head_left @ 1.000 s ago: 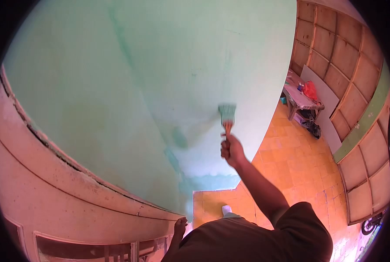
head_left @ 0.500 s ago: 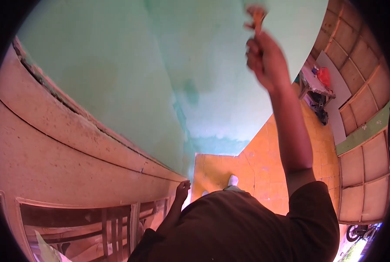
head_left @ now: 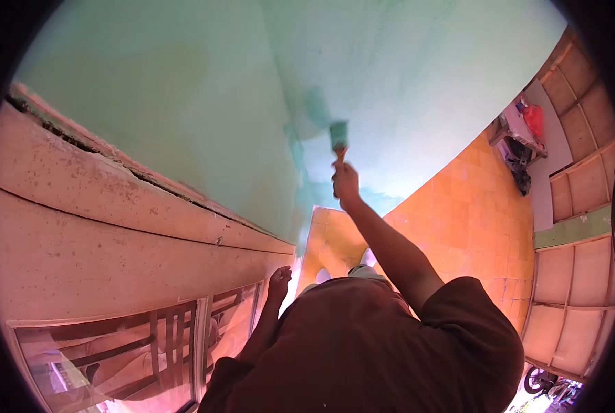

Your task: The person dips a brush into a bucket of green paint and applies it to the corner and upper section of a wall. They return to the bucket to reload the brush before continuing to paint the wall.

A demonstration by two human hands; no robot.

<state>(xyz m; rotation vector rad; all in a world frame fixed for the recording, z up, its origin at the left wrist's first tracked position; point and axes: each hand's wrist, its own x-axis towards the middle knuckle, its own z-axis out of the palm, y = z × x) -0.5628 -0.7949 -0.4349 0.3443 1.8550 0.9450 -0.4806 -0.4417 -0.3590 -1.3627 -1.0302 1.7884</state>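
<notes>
Paintbrush (head_left: 338, 133) has dropped from overhead to twelve o'clock; my right hand (head_left: 346, 182) grips it (left hand (head_left: 278, 279) unclear) against the wall (head_left: 404, 82).

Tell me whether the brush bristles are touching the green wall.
Touching. The head view shows the paintbrush in the right hand, its bristles laid flat against the green wall, no gap visible.

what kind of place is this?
Probably a room in a house being repainted: a green-painted wall, an orange tiled floor, wood-panelled doors. The right hand holds a paintbrush to the wall.
</notes>
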